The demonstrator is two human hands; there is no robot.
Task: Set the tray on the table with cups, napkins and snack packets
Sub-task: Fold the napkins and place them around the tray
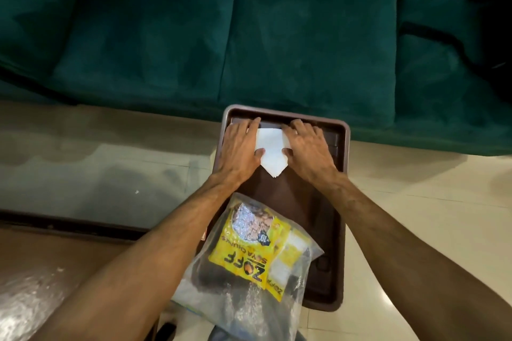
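A dark brown tray (336, 202) lies lengthwise in front of me. A white folded napkin (272, 152) rests on its far end, one corner pointing toward me. My left hand (240, 144) lies flat on the napkin's left side and my right hand (306, 144) flat on its right side, fingers stretched toward the tray's far rim. A clear plastic bag (246, 293) holding yellow snack packets (246, 246) lies on the near end of the tray, under my left forearm. No cups are in view.
A dark green sofa (249, 30) fills the upper view just beyond the tray. The glass-topped table (97, 169) with a dark frame spreads to the left. Pale tiled floor (415, 202) shows on the right.
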